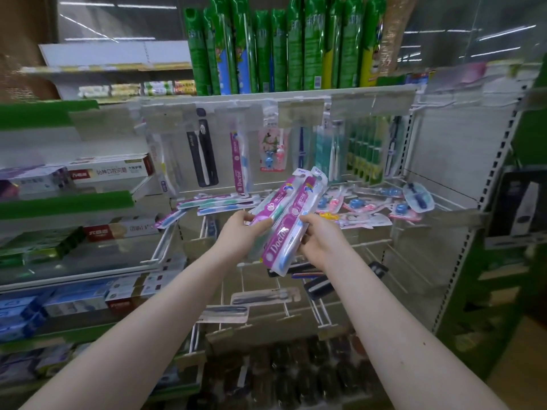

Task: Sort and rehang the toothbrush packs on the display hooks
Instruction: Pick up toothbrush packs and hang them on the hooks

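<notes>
A rack (444, 161) carries hanging packs (240, 161) on upper hooks; loose packs (367, 202) lie below. In front of it, the left hand (236, 232) is closed around a green-brush pack (273, 207). The right hand (318, 238) grips a blue-brush "Doctor" pack (288, 232). The two packs overlap, tilted.

Two toothbrush packs (291, 220) sit at centre, the left hand (236, 235) at their nine o'clock and the right hand (318, 241) at their three. A heap of loose packs (355, 208) lies behind at one o'clock, hanging packs (266, 149) at twelve, toothpaste boxes (109, 173) at nine.
</notes>
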A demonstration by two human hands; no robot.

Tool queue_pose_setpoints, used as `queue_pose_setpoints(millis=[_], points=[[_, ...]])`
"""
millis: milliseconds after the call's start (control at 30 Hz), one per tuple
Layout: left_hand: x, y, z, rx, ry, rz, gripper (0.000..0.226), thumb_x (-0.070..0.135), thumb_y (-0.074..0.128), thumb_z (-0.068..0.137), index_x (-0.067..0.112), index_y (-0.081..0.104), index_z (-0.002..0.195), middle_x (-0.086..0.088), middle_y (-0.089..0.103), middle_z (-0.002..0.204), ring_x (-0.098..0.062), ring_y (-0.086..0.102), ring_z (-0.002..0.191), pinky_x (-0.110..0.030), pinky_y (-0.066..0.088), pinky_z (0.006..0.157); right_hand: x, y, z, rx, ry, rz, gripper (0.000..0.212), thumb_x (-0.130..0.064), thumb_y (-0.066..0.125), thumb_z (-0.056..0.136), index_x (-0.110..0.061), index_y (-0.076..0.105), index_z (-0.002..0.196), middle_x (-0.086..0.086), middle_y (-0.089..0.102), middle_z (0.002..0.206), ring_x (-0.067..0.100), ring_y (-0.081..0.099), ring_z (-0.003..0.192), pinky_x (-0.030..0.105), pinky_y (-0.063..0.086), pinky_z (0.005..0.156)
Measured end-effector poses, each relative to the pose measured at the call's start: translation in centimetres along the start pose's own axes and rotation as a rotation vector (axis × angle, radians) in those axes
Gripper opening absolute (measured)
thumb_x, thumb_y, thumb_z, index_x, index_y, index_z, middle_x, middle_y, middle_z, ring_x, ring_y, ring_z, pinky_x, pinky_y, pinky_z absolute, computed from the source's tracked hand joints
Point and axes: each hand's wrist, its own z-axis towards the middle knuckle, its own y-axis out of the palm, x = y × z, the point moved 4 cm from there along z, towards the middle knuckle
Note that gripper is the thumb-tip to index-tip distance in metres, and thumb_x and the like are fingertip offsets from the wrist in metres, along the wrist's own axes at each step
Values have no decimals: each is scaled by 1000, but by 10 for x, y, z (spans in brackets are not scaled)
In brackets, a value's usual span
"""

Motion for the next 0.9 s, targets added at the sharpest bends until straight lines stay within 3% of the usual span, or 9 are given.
queue_pose_setpoints(millis=[133, 167, 300, 433, 500, 567, 667, 800, 900], points=[[-4, -10, 16, -3, -34, -200, 37, 38, 63, 87, 13, 47, 111, -9, 65, 106, -24, 68, 85, -44, 57, 74, -6, 11, 12, 4, -55, -70, 13, -4, 44, 96, -3, 57, 98, 14, 64, 91, 24, 62, 84, 38, 51, 74], [-6, -12, 19, -8, -41, -199, 38, 39, 63, 87, 14, 47, 111, -8, 65, 107, -26, 68, 89, -46, 57, 75, -7, 14, 15, 9, -69, -94, 13, -6, 44, 96, -4, 57, 95, 14, 64, 90, 24, 62, 83, 38, 51, 75], [-13, -28, 41, -25, -14, -161, 48, 40, 61, 88, 13, 45, 124, -6, 63, 116, -26, 66, 94, -27, 49, 54, -9, 32, 35, 20, -145, -181, 13, -12, 49, 96, -2, 58, 96, 11, 63, 82, 21, 61, 75, 35, 50, 69], [-23, -47, 66, -18, -28, -218, 43, 36, 64, 87, 14, 45, 119, -8, 64, 111, -26, 67, 90, -36, 55, 64, -10, 56, 55, 8, -212, -246, 13, -11, 49, 96, -5, 58, 88, 10, 62, 79, 21, 62, 73, 36, 52, 70], [-30, -55, 78, -13, -37, -213, 41, 36, 64, 88, 15, 45, 118, -8, 65, 105, -24, 66, 81, -34, 55, 62, -9, 66, 64, 22, -236, -262, 14, -10, 48, 96, -9, 56, 85, 9, 61, 77, 20, 60, 70, 35, 52, 67], [-36, -65, 88, -3, -33, -244, 35, 33, 62, 89, 16, 47, 116, -3, 65, 95, -16, 63, 66, -25, 50, 48, -7, 75, 74, 50, -249, -289, 13, -10, 48, 96, -11, 55, 85, 8, 60, 77, 20, 59, 69, 35, 51, 65], [-45, -79, 105, 52, -46, -275, 29, 32, 63, 89, 16, 47, 108, -6, 65, 94, -15, 57, 56, -20, 43, 41, -5, 87, 91, 92, -296, -353, 8, -11, 50, 95, -9, 57, 95, 6, 62, 80, 23, 60, 76, 45, 53, 81], [-47, -92, 123, 119, 7, -349, 23, 29, 65, 88, 18, 45, 92, -9, 63, 97, -29, 61, 84, -47, 54, 76, -6, 99, 103, 159, -340, -509, 22, -21, 52, 95, -10, 54, 115, 10, 66, 100, 29, 63, 92, 48, 50, 91], [-43, -97, 129, 111, 47, -376, 21, 26, 63, 89, 21, 43, 89, 0, 59, 90, -30, 61, 94, -54, 49, 92, -9, 106, 109, 166, -381, -596, 21, -20, 51, 96, -9, 52, 113, 11, 63, 103, 24, 61, 85, 39, 52, 82]])
